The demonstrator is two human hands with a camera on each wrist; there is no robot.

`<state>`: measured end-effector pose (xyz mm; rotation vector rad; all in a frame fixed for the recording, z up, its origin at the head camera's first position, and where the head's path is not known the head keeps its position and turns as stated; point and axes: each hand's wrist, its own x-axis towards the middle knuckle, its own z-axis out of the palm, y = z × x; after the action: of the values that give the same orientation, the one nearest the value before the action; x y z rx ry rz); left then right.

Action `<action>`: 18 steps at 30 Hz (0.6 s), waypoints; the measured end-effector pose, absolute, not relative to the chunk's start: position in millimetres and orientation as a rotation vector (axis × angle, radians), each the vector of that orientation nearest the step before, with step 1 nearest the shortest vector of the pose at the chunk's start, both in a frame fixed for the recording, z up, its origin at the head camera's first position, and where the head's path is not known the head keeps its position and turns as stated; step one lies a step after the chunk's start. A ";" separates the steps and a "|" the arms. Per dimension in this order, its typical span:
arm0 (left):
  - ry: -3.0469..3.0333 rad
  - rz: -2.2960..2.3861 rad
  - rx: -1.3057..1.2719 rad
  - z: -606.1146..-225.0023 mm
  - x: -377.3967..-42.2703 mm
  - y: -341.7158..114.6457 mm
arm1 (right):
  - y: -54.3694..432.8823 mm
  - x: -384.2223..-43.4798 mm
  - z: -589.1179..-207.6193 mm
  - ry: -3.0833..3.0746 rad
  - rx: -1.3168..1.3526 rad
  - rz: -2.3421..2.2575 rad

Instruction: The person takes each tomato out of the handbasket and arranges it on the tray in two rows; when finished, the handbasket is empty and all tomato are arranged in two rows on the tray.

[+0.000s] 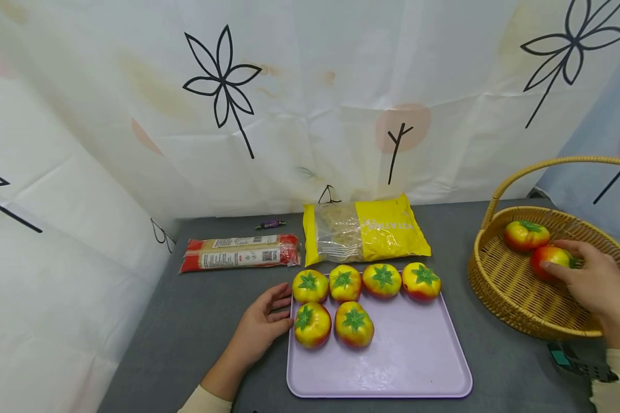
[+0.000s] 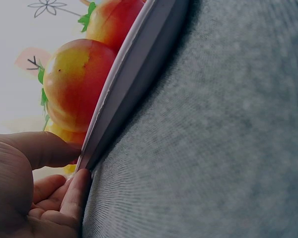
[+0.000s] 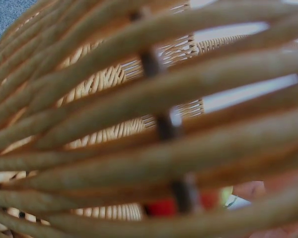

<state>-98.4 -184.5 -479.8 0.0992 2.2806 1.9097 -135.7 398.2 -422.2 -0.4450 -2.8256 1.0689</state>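
Observation:
At the tray's left side, my left hand (image 1: pixel 262 322) touches the rim with its thumb and fingertips. In the left wrist view, the thumb (image 2: pixel 57 150) and fingers meet the edge of the lilac tray (image 1: pixel 408 367). Several yellow-red toy tomatoes (image 1: pixel 353 324) with green leaf tops stand on it: a full back row, plus two in front at the left. My right hand (image 1: pixel 591 278) reaches into the wicker basket (image 1: pixel 516 304) and grips a red toy tomato (image 1: pixel 542 261). Another toy tomato (image 1: pixel 526 235) lies beside it. Basket weave (image 3: pixel 154 104) mostly covers the right wrist view.
Behind the tray lie a yellow-and-clear food bag (image 1: pixel 364 229) and a red-ended noodle packet (image 1: pixel 240 252). A small purple wrapped item (image 1: pixel 270 225) is near the back curtain. The basket's tall handle (image 1: pixel 563 163) arches over its opening. A dark strap (image 1: pixel 581 364) is near the right wrist.

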 end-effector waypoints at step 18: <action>2.256 1.929 0.054 -478.8 -98.2 -184.1 | 394.6 -135.3 -416.3 -2.804 -0.335 1.196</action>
<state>-98.2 -184.1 -478.8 0.0538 2.2563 1.9290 -135.3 394.6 -416.3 -0.3346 -2.8044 1.1964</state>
